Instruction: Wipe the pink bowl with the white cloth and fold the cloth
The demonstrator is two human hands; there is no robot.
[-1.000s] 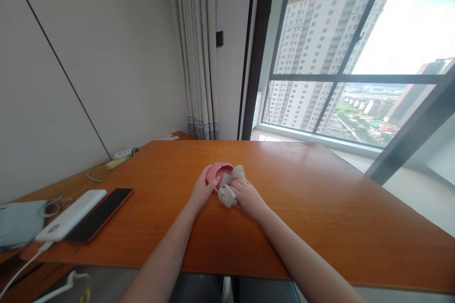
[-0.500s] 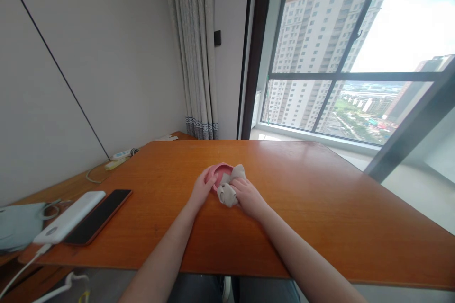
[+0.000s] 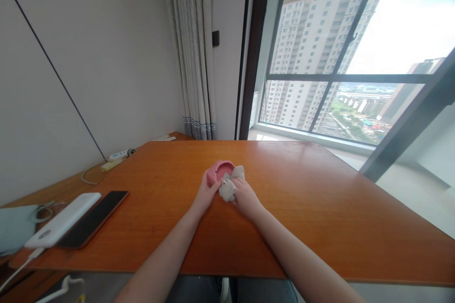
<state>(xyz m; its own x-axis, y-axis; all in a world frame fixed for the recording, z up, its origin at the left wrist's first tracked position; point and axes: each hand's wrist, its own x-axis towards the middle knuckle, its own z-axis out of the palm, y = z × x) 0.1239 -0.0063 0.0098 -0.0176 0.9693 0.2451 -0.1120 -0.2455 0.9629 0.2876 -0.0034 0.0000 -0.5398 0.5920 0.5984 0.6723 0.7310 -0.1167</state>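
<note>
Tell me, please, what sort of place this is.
Probably a home room on an upper floor: a grey fabric curtain, a brown wooden table, and a grey-framed glass window facing a pale tower block.

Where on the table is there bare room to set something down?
The widest free patch of table runs from the right forearm to the right edge. Others lie beyond the pink container and between black phone and left forearm. Crowded: the left end, with phone and white power bank; the middle, with left hand, container, cloth and right hand.
</note>
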